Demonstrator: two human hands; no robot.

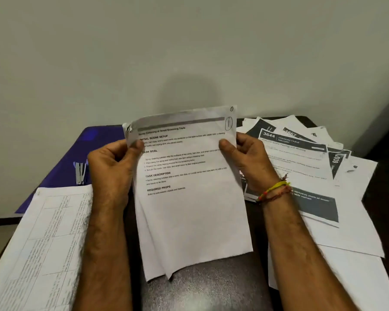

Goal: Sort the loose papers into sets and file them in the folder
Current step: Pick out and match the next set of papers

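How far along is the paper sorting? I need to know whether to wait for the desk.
Early to midway. Done: one set with tables lies at the left. In hand: the left hand and right hand hold a few sheets upright. Left: the loose pile at the right is unsorted, and no paper visibly sits in the blue folder; the stapler rests on it.

1. I see a held set of sheets (pixel 189 187), white, printed, upright above the table's near edge, its sheets fanned at the bottom.
2. Loose papers (pixel 312 158) lie spread along the right edge.
3. The blue folder (pixel 61 162) lies flat at the far-left corner.
4. Table-printed sheets (pixel 43 243) lie along the left edge.
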